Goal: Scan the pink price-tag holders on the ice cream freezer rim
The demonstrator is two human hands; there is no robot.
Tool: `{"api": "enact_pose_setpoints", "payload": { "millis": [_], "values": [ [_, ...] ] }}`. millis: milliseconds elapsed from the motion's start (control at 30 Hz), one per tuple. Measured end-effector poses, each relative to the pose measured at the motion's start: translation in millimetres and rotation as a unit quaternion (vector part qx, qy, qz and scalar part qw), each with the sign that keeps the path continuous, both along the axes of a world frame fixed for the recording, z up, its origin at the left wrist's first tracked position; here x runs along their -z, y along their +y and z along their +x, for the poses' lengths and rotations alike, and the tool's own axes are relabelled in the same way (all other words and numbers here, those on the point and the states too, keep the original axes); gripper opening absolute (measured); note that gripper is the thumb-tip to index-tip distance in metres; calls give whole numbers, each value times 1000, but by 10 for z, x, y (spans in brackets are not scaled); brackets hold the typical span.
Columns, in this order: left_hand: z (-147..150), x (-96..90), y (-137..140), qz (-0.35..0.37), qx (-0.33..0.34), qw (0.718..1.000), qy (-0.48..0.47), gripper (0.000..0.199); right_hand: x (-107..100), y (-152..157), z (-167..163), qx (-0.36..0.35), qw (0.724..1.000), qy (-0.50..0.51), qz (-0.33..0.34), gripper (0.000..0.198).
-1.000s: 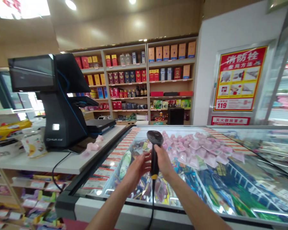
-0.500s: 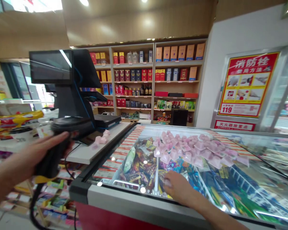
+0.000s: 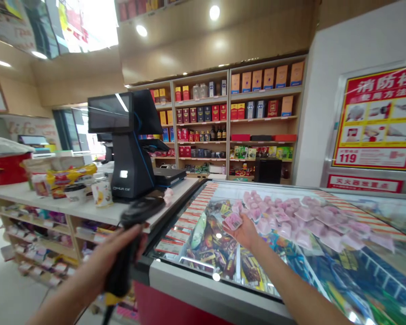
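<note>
While the left hand [image 3: 110, 248] grips a scanner [image 3: 128, 253], the right hand [image 3: 246, 234] holds a pink container [image 3: 233, 221] label-up

The container is at the freezer's [image 3: 203, 293] glass top, left of its middle and well back from the front edge; whether it touches the glass, I cannot tell. The right fingers are narrowed on its edge, probably so that the label and its barcode stay uncovered. Just right of it, toward the back edge, spreads a pile of pink containers [image 3: 284, 216], apparently placed within easy reach of that hand. The left fingers wrap the scanner's handle, a grip that leaves its blurred head free above them, off the freezer's left edge. Beyond, a terminal [image 3: 130, 162] stands on the counter [image 3: 67, 205], near its right end, likely so its screen can be read from here.
</note>
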State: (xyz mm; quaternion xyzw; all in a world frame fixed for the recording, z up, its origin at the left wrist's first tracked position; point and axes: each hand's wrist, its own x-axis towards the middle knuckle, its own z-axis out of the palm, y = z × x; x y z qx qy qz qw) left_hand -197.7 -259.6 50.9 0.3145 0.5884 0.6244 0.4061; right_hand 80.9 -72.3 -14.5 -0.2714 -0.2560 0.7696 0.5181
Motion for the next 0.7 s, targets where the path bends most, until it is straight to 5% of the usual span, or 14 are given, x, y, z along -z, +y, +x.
{"api": "enact_pose_setpoints", "payload": {
  "millis": [67,200,367,700],
  "values": [
    [537,23,123,2,125,990,-63,34,16,63,-41,2,1000,11,-7,17],
    [1076,289,179,4,171,979,-111,35,15,177,-95,61,997,42,8,16],
    [1121,251,91,13,201,970,-137,38,59,324,-178,89,993,52,63,16],
    [1051,81,127,-28,194,971,-139,37,22,442,-187,118,989,80,46,21]
  ]
}}
